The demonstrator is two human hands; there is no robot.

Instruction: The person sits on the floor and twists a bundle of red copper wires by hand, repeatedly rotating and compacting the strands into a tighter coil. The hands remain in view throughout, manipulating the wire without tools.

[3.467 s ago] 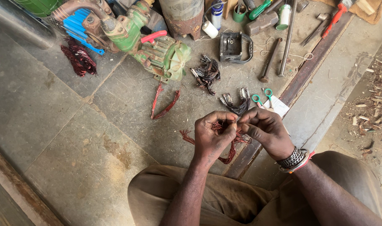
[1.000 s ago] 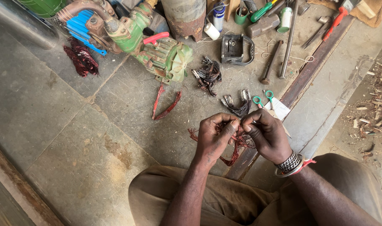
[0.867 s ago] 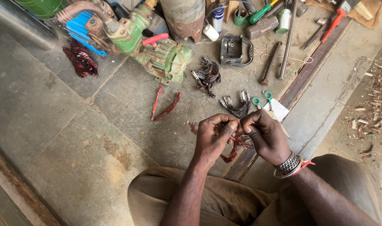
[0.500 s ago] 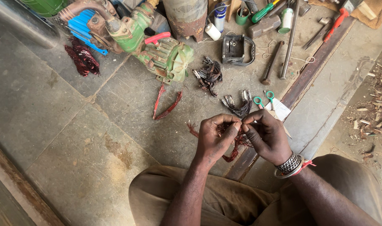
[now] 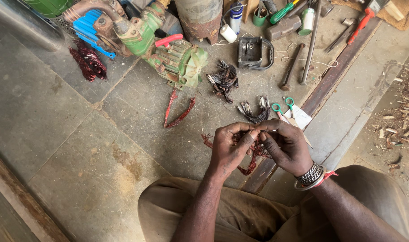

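left hand (image 5: pixel 229 150) grip, right hand (image 5: pixel 285 145) grip: pinching wire coil (image 5: pixel 253 154) | reddish copper, tangled, bent

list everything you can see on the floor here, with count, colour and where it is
copper wire coil: one, reddish, held between both hands
loose wire loop: one, red, floor below the pump
wire bundle: one, dark red, far left
burnt wire clumps: two, blackish, centre floor
water pump motor: one, green with rust, top left of centre
scissors: one, green handles, above the hands
hammer: one, dark, top right of centre
metal box part: one, dark grey, top centre
screwdriver: one, green handle, top
left hand: one, pinching the coil
right hand: one, bracelets at the wrist, pinching the coil
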